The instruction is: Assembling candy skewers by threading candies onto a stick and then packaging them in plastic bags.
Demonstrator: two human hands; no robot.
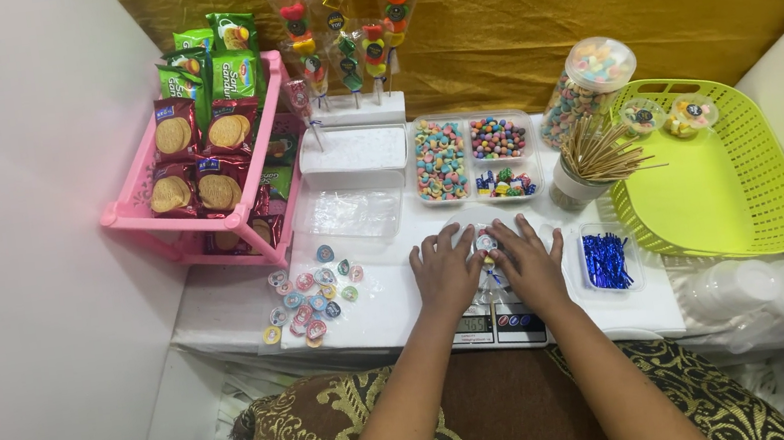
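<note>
Both hands lie palm-down, side by side, on a small kitchen scale at the near edge of the white table; the left hand has its fingers spread flat and grips nothing; the right hand is likewise flat with fingers apart, and between the two hands a small clear packet of sweets shows, touched by the inner fingers of both; whether either hand pinches it, I cannot tell. Left of the hands a scatter of round stickers lies on a clear sheet; right of them sits a small clear tray of blue twist ties. Farther off, a divided clear box of coloured candies stands mid-table, with a cup of wooden skewers just to its right and a jar of pastel sweets behind that cup. A lime green basket lies at the right, holding two small filled cups at its far end. A pink rack of snack packets stands far left; finished candy skewers stand upright in a white block at the far side.
</note>
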